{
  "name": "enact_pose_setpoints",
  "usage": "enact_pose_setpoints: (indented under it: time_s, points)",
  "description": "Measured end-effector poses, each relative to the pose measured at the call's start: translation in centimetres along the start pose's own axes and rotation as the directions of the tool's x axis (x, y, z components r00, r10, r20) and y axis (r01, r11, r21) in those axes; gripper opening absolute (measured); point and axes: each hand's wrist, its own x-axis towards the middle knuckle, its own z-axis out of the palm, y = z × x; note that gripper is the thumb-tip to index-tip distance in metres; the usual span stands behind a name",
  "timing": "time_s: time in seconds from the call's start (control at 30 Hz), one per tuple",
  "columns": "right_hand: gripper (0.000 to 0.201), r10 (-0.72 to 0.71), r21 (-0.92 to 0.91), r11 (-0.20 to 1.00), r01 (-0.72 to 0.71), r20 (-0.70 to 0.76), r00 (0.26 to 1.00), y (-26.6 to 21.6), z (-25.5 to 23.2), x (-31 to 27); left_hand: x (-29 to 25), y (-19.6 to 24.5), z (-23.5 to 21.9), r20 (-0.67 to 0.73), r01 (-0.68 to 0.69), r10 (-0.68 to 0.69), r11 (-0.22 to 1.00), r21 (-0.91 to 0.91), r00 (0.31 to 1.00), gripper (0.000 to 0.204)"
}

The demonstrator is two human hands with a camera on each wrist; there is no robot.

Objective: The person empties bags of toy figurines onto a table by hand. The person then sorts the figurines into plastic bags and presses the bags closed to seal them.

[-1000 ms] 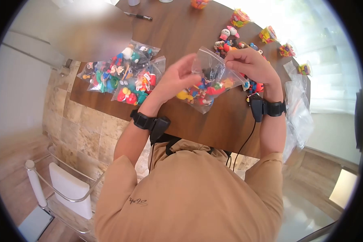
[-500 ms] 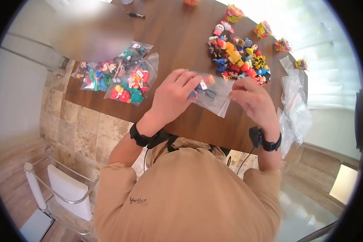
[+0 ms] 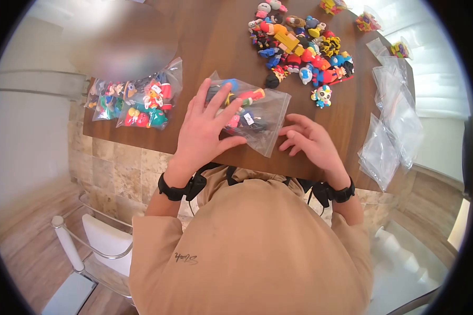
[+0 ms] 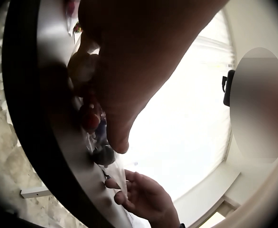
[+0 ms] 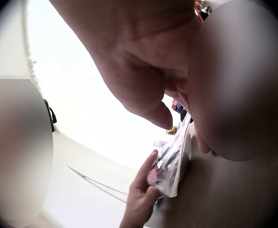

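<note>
A clear zip bag (image 3: 268, 118) with several small toy figures inside lies near the table's front edge. Spread across its left part is my left hand (image 3: 205, 123), with straight fingers over the plastic. A white label shows on a dark figure in the bag. My right hand (image 3: 312, 142) is just beside the bag's right edge, its fingers loosely bent and nothing held in them. In the left wrist view, the fingertips of the right hand (image 4: 146, 197) are right by the bag's edge. The right wrist view shows the left hand (image 5: 141, 199) at the bag's far side.
A pile of loose toy figures (image 3: 305, 52) spreads beyond the bag, with a panda-like figure (image 3: 321, 96) nearer me. Filled bags (image 3: 142, 105) lie at left, flat plastic bags (image 3: 394, 121) at right. Several tubs of colourful pieces (image 3: 368, 22) line the far right edge.
The bag was held up in both hands, then turned and lowered to the table, its opening edge now at right. My left hand has flattened onto it; the right has let go.
</note>
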Motion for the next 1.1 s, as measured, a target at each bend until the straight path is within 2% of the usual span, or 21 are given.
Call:
enact_pose_setpoints:
  time_s: [0.03, 0.07, 0.1, 0.17, 0.27, 0.3, 0.4, 0.47, 0.5, 0.6, 0.63, 0.73, 0.77, 0.87, 0.9, 0.97, 1.0, 1.03, 1.1]
  points:
    - [0.037, -0.008, 0.01, 1.0, 0.009, -0.001, 1.0, 0.0, 0.3, 0.3, 0.0, -0.2, 0.3, -0.006, 0.046, -0.046, 0.999, -0.016, 0.999, 0.07]
    - [0.039, 0.051, 0.159, 0.985, -0.063, 0.083, 0.995, 0.0, 0.5, 0.8, 0.0, -0.3, 0.7, -0.008, 0.087, -0.087, 0.996, -0.033, 0.996, 0.071]
    - [0.041, 0.09, 0.296, 0.945, -0.14, 0.176, 0.98, 0.0, 0.6, 1.2, 0.0, -0.4, 0.9, -0.003, 0.07, -0.07, 0.997, -0.023, 0.998, 0.071]
    - [0.035, 0.068, 0.367, 0.92, -0.134, 0.186, 0.98, 1.2, 1.2, 2.3, 0.2, -0.5, 0.9, -0.018, 0.149, -0.151, 0.984, -0.101, 0.988, 0.071]
    - [0.021, 0.006, 0.36, 0.93, -0.079, 0.199, 0.98, 1.6, 1.4, 4.0, 0.2, -0.9, 1.1, -0.044, 0.105, -0.109, 0.992, -0.074, 0.993, 0.071]
    - [0.02, 0.008, 0.363, 0.929, -0.076, 0.183, 0.983, 1.8, 1.4, 4.6, 0.2, -1.3, 1.1, -0.063, 0.079, -0.087, 0.989, -0.123, 0.994, 0.072]
    - [0.019, -0.01, 0.382, 0.921, -0.084, 0.24, 0.971, 1.7, 1.2, 5.7, 0.6, -2.2, 1.4, -0.065, 0.12, -0.139, 0.964, -0.238, 0.988, 0.067]
    - [0.016, -0.026, 0.364, 0.929, -0.063, 0.235, 0.972, 1.1, 1.2, 5.9, 1.0, -1.7, 1.5, -0.053, 0.147, -0.164, 0.96, -0.237, 0.985, 0.064]
    - [0.014, -0.034, 0.366, 0.929, -0.06, 0.245, 0.969, 0.9, 1.0, 6.2, 1.4, -1.6, 1.5, -0.057, 0.112, -0.128, 0.966, -0.232, 0.99, 0.064]
    - [0.011, -0.151, 0.404, 0.914, 0.042, 0.243, 0.958, -0.1, 0.4, 6.4, 1.8, -1.3, 2.4, -0.075, 0.219, -0.253, 0.925, -0.31, 0.965, 0.058]
    - [0.011, -0.151, 0.403, 0.914, 0.046, 0.233, 0.961, -0.2, 0.0, 6.7, 2.0, -1.3, 2.8, -0.074, 0.211, -0.246, 0.925, -0.316, 0.966, 0.058]
    - [0.008, -0.217, 0.479, 0.876, 0.055, 0.291, 0.932, 0.0, -1.1, 8.0, 2.8, -0.5, 3.2, -0.131, 0.26, -0.339, 0.874, -0.41, 0.932, 0.053]
    - [0.008, -0.218, 0.481, 0.875, 0.056, 0.288, 0.933, 0.2, -1.2, 8.1, 2.9, -0.3, 3.1, -0.129, 0.258, -0.336, 0.874, -0.411, 0.933, 0.053]
    - [0.007, -0.266, 0.48, 0.874, 0.079, 0.333, 0.905, 0.7, -1.4, 8.4, 3.2, 0.3, 2.2, -0.148, 0.163, -0.172, 0.984, -0.07, 0.974, 0.049]
    - [0.007, -0.264, 0.477, 0.875, 0.083, 0.326, 0.908, 0.8, -1.4, 8.5, 3.5, 1.3, 1.8, -0.148, 0.158, -0.168, 0.984, -0.077, 0.975, 0.049]
    - [0.006, -0.289, 0.519, 0.851, 0.08, 0.336, 0.897, 0.9, -1.3, 8.4, 3.9, 3.4, 1.1, -0.24, 0.176, -0.216, 0.968, -0.179, 0.947, 0.044]
    - [0.007, -0.29, 0.52, 0.851, 0.081, 0.336, 0.896, 1.0, -1.3, 8.7, 4.2, 4.1, 1.2, -0.299, 0.151, -0.216, 0.963, -0.225, 0.93, 0.035]
    - [0.007, -0.284, 0.52, 0.85, 0.079, 0.327, 0.901, 1.1, -1.2, 8.7, 4.6, 4.8, 1.2, -0.291, 0.149, -0.216, 0.961, -0.234, 0.932, 0.035]
    - [0.009, -0.289, 0.553, 0.831, 0.059, 0.339, 0.895, 1.2, -1.2, 8.9, 5.3, 6.5, 1.1, -0.032, 0.287, -0.308, 0.918, -0.275, 0.951, 0.024]
